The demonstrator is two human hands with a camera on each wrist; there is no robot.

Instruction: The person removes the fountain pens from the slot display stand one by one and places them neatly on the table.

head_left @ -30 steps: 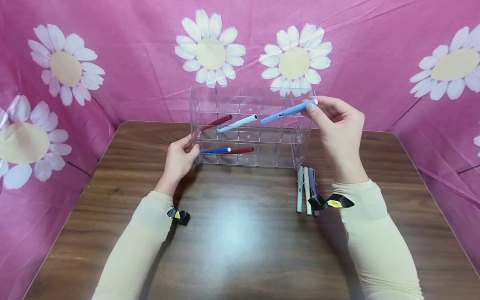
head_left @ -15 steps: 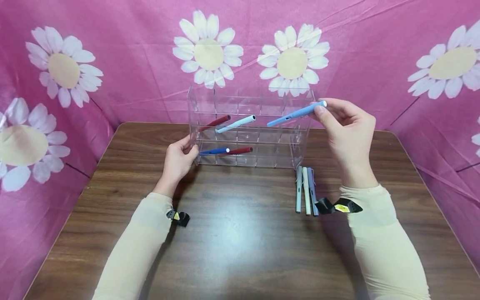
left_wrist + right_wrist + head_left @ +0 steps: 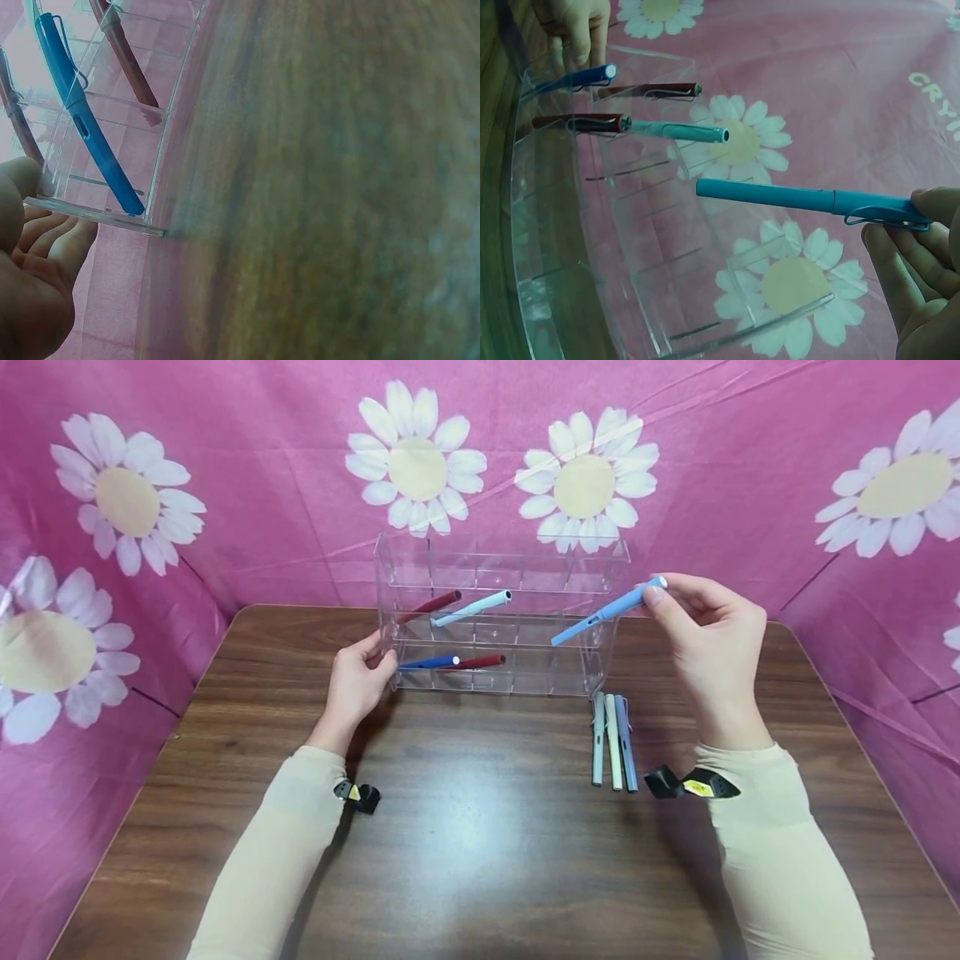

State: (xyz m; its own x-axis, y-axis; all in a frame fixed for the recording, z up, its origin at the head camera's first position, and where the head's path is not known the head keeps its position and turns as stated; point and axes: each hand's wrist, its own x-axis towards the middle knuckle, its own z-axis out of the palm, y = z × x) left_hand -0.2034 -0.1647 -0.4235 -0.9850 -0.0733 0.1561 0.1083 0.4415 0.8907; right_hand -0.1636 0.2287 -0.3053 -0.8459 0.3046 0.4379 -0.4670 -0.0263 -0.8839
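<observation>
A clear plastic pen rack (image 3: 517,590) stands on the table, and my left hand (image 3: 358,678) grips its left side wall, thumb in front and fingers behind. My right hand (image 3: 716,647) pinches a light blue pen (image 3: 600,615) by its capped end, the other end slanting down to the left. That pen overlaps the rack's right part in the head view; the right wrist view shows its clip by the fingers. Within the rack's lower tier are a dark blue pen (image 3: 427,662) and a dark red pen (image 3: 486,661). Higher up lie another dark red pen (image 3: 438,602) and a pale blue pen (image 3: 480,606).
Three pens lie side by side at the rack's right front corner: a grey-green pen (image 3: 597,743), a cream pen (image 3: 614,747) and a purple-blue pen (image 3: 627,752). Behind the wooden table (image 3: 465,877) hangs a pink cloth (image 3: 270,485) with daisies.
My right hand has moved right and down with the light blue pen, whose free end now dips lower in front of the rack. My left hand has stayed on the rack.
</observation>
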